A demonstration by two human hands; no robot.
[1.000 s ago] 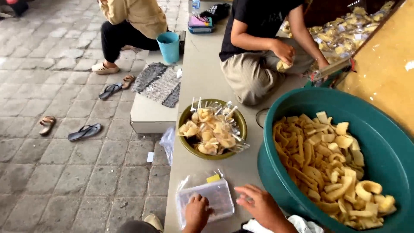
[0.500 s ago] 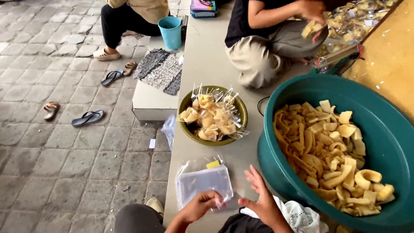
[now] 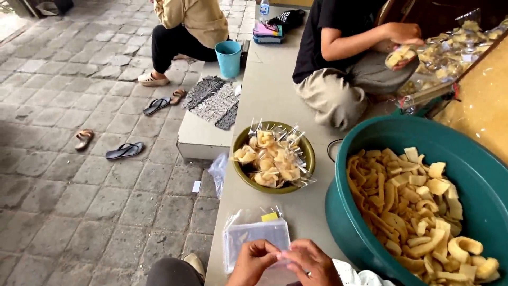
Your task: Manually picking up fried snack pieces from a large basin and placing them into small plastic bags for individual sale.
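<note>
At the bottom edge of the view, the person's left hand (image 3: 253,260) and right hand (image 3: 311,261) meet over a pale concrete ledge (image 3: 275,100). The fingertips of both hands are pinched together on a thin clear plastic bag (image 3: 279,255), gripping its edge between them; the bag is nearly see-through and hard to make out. Just beyond the fingers, touching the left hand's knuckles, lies a flat stack of clear plastic bags (image 3: 255,238) with a small yellow slip (image 3: 269,216) at its far edge.

Farther from the fingers, along the ledge, stands a round olive-green bowl (image 3: 241,139) heaped with small sealed clear packets of pale yellow crackers (image 3: 272,158). To the right of the right hand, close beside it, sits a large teal plastic basin (image 3: 465,148) holding loose pale yellow curled and flat crackers (image 3: 418,209). A bit of white cloth (image 3: 353,274) shows beneath the right wrist.

At the far end of the ledge, another person in a black shirt and tan trousers (image 3: 338,79) sits holding a packet of crackers, beside a pile of filled packets (image 3: 455,42). A second person in a tan top (image 3: 196,21) crouches near a blue plastic cup (image 3: 228,58). Left of the hands, on the grey paving stones (image 3: 79,185), lie scattered sandals (image 3: 124,151) and a woven grey mat (image 3: 211,100).
</note>
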